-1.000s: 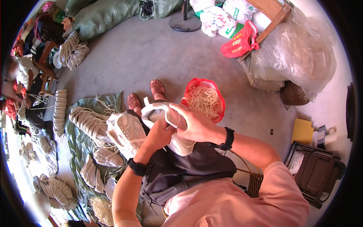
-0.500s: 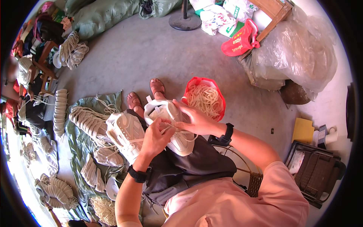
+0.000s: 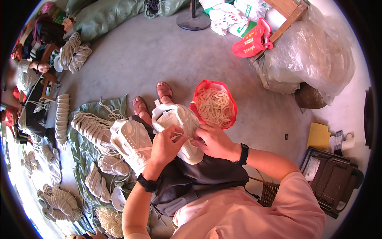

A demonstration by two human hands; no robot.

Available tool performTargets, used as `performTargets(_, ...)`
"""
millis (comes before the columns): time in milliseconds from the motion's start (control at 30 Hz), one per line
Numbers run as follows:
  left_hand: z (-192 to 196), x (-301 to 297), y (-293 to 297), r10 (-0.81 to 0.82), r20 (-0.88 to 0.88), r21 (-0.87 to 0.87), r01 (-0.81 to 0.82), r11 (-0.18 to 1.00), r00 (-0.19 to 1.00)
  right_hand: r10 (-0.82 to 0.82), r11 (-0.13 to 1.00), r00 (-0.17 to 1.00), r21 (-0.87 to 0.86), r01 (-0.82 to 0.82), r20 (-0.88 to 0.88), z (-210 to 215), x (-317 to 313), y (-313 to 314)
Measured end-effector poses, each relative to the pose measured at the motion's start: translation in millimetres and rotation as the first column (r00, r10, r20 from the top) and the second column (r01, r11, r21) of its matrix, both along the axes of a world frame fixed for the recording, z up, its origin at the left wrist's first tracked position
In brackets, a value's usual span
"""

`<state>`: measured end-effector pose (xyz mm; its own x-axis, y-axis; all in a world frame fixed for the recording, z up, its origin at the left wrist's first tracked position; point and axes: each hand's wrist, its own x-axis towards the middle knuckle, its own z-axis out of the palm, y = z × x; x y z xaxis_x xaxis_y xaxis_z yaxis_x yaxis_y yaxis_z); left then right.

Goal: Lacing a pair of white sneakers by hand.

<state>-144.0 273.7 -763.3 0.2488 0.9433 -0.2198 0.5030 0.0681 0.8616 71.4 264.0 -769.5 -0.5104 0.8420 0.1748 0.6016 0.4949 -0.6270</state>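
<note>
A pale sneaker (image 3: 192,154) rests across my lap, its toe toward me. My left hand (image 3: 169,145) is closed in a pinch on a thin cream shoelace (image 3: 178,134) over the sneaker's front. From the other side, my right hand (image 3: 215,140) pinches at the same lacing, fingertips close to the left ones. Both hands partly cover the eyelets. A second pale sneaker (image 3: 129,135) lies beside it to the left, with a flat lace strand across it.
A red bag of loose laces (image 3: 215,105) stands beyond my right hand. Rows of stacked shoes (image 3: 93,129) lie on a green sheet (image 3: 79,155) at the left. A co-worker's hand (image 3: 43,67) shows far left. Clear plastic bags (image 3: 310,51) are piled at the far right.
My right hand has drawn back from the sneaker's side toward the lacing, its fingers curling into a pinch. At the far left, the co-worker's hand has risen, pulling a strand.
</note>
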Motion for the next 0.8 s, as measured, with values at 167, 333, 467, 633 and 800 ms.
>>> performTargets(167, -15.1, 0.6, 3.7, 0.062, 0.081, -0.019, -0.061, 0.998, 0.995, -0.01, 1.0, 1.0, -0.002, 0.01, 0.003, 0.3, -1.8, 2.8)
performTargets(333, -22.3, 4.1, 5.6, 0.081, 0.166, 0.002, -0.082, 0.997, 0.983, 0.042, 0.999, 0.999, -0.01, -0.042, -0.005, -5.9, 0.1, 10.4)
performTargets(467, -22.5, 6.1, 8.3, 0.136, 0.172, -0.08, -0.124, 0.989, 0.976, 0.102, 0.994, 0.995, 0.027, -0.102, 0.001, -15.9, 4.4, 17.1)
performTargets(633, -20.7, 10.3, 4.5, 0.191, 0.163, -0.006, -0.193, 0.981, 0.968, 0.134, 0.991, 0.991, -0.02, -0.134, -0.017, -16.0, 9.9, 23.5)
performTargets(800, -10.2, 1.7, -0.2, 0.352, 0.226, 0.014, -0.364, 0.931, 0.908, 0.15, 0.984, 0.989, -0.099, -0.15, -0.009, -13.2, 14.6, 28.7)
